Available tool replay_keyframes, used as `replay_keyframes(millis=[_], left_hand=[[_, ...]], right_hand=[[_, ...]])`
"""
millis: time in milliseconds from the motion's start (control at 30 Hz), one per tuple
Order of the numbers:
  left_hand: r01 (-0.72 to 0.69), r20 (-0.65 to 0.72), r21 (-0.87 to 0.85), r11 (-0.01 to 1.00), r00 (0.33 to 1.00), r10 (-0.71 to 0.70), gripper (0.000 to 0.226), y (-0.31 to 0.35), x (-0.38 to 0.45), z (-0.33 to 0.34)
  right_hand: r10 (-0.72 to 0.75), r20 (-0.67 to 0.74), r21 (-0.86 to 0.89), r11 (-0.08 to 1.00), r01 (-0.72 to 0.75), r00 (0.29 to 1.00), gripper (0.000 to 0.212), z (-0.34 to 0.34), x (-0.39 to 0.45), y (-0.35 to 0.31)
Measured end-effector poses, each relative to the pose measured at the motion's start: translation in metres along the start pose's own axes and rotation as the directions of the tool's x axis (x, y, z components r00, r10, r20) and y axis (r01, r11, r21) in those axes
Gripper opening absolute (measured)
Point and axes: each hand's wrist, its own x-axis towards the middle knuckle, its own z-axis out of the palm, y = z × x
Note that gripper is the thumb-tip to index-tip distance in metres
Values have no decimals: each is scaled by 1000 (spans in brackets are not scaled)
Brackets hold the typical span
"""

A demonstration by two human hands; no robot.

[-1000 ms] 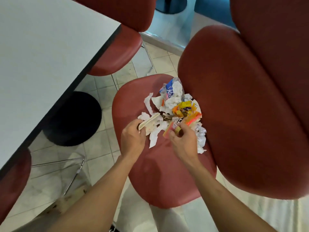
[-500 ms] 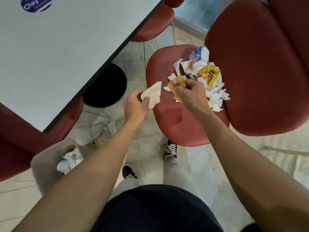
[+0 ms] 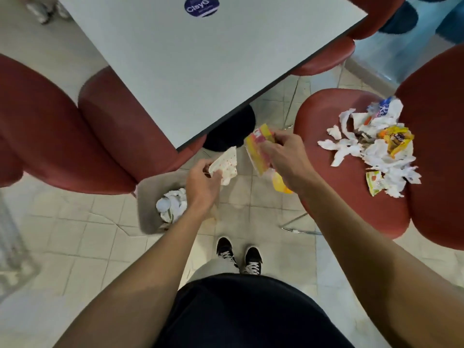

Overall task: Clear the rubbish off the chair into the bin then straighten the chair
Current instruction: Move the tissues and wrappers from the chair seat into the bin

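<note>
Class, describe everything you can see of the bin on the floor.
The bin is a small, pale beige, open-topped container, plastic by its look, standing on the tiled floor beside a red chair. Crumpled white paper lies inside. The left hand, holding a spotted paper scrap, hangs above its rim, hiding part of it.

Open floor (image 3: 251, 212) lies between the bin (image 3: 148, 197) and the littered chair (image 3: 334, 187). Over the bin's far side, the counter (image 3: 200, 71) corner and another red chair (image 3: 105, 136) crowd in; its near side is open.
</note>
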Motion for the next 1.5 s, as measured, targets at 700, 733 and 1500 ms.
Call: replay_keyframes(millis=[700, 733, 1500], left_hand=[[333, -181, -55, 941, 924, -337, 20, -181, 40, -156], [333, -174, -61, 941, 925, -338, 19, -185, 43, -156], [142, 211, 215, 966, 959, -188, 31, -156, 51, -102]], right_hand=[[225, 363, 83, 959, -271, 904, 14, 279, -15, 8], [237, 369, 94, 952, -290, 899, 15, 286, -17, 11], [418, 55, -175, 898, -404, 907, 31, 213, 2, 103]])
